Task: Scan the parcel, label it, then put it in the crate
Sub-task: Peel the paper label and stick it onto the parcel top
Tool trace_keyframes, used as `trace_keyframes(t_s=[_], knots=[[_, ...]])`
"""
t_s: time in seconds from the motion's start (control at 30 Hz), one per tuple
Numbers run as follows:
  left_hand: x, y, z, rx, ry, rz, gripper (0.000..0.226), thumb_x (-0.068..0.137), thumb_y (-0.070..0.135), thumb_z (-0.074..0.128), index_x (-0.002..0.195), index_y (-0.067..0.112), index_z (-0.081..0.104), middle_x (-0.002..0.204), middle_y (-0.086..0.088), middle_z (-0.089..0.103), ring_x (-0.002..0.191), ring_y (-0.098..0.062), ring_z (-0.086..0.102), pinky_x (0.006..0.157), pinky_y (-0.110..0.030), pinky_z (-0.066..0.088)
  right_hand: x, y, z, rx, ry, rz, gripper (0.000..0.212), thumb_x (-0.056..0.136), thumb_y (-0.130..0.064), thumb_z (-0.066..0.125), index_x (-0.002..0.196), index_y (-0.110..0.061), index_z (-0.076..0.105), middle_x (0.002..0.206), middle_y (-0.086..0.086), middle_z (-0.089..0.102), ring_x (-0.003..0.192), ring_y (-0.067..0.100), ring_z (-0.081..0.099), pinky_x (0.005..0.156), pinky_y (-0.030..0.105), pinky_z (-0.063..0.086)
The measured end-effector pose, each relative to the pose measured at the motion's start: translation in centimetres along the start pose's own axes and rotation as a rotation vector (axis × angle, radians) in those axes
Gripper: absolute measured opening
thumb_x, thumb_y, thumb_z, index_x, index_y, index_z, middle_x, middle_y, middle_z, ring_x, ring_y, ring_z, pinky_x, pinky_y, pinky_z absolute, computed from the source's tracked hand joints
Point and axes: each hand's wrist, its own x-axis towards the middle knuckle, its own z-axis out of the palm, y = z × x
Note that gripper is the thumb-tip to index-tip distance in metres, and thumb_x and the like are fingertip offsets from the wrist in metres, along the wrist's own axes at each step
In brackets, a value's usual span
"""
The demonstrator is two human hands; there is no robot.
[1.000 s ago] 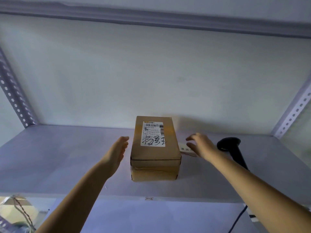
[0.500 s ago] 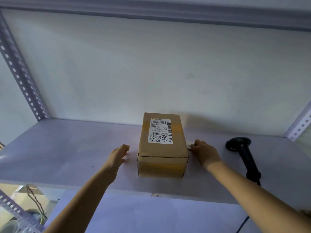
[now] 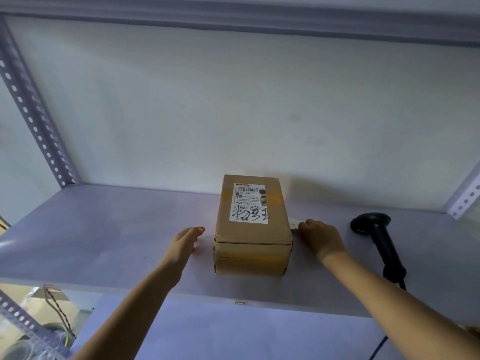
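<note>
A brown cardboard parcel [image 3: 253,229] with a white shipping label on top stands on the shelf [image 3: 104,229]. My left hand [image 3: 185,241] lies just left of the parcel, fingers together, a small gap from its side, holding nothing. My right hand [image 3: 320,237] rests on the shelf at the parcel's right side, its fingertips pinching a small white label [image 3: 294,224] that lies against the box. A black handheld scanner [image 3: 376,240] lies on the shelf to the right of my right hand.
The shelf has perforated metal uprights at the left [image 3: 33,107] and right [image 3: 465,198], a white wall behind and another shelf board above. The scanner's cable [image 3: 379,349] hangs over the front edge at lower right. Wires and clutter show below at lower left.
My right hand came down beside the parcel and closed its fingers on the small white label. My left hand lowered to the shelf near the parcel's left side.
</note>
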Motion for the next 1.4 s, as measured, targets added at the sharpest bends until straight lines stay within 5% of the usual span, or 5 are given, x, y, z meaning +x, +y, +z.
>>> trace_keyframes(t_s=[0.4,0.63,0.87,1.17,1.4], knots=[[-1.3,4.9,-0.2,0.087,0.148,0.217,0.018,0.093,0.009,0.049,0.096,0.016,0.065,0.101,-0.006,0.066,0.091,-0.025,0.057,0.077,-0.031,0.047,0.5,2.7,-7.8,0.602,0.416,0.209,0.015,0.088,-0.005,0.054,0.082,0.003,0.065,0.081,0.022,0.068,0.076,0.040,0.063,0.061,0.041,0.048],[-6.1,12.1,3.0,-0.134,-0.081,0.256,0.026,0.075,0.037,0.054,0.082,0.020,0.072,0.086,0.006,0.071,0.074,-0.015,0.053,0.067,-0.030,0.037,-3.7,-3.0,-12.6,0.474,1.014,-0.159,0.016,0.077,-0.001,0.069,0.088,-0.010,0.076,0.073,0.007,0.063,0.065,0.025,0.058,0.056,0.030,0.047],[-7.3,11.1,5.6,-0.058,-0.206,0.155,0.027,0.089,0.038,0.057,0.101,0.015,0.068,0.080,0.007,0.070,0.065,-0.005,0.060,0.053,-0.012,0.044,-6.2,-6.1,-11.8,0.401,1.141,-0.289,0.011,0.085,-0.014,0.067,0.089,-0.013,0.078,0.068,0.005,0.065,0.061,0.025,0.051,0.056,0.033,0.041],[-6.4,9.7,5.0,-0.130,-0.154,0.135,0.003,0.086,0.012,0.068,0.084,0.012,0.066,0.069,-0.002,0.063,0.052,-0.007,0.054,0.052,-0.020,0.044,-6.5,-7.4,-10.7,0.639,0.926,-0.239,0.024,0.085,-0.008,0.062,0.106,-0.014,0.071,0.082,0.005,0.064,0.073,0.023,0.057,0.064,0.033,0.046],[-5.5,10.7,3.5,0.028,-0.135,0.300,0.004,0.084,0.017,0.070,0.082,0.019,0.068,0.068,0.000,0.066,0.047,-0.001,0.051,0.049,-0.016,0.041,-5.1,-7.1,-13.9,1.962,0.002,0.245,0.061,0.074,-0.041,0.071,0.123,-0.011,0.050,0.094,0.005,0.062,0.070,0.015,0.060,0.056,0.027,0.049]])
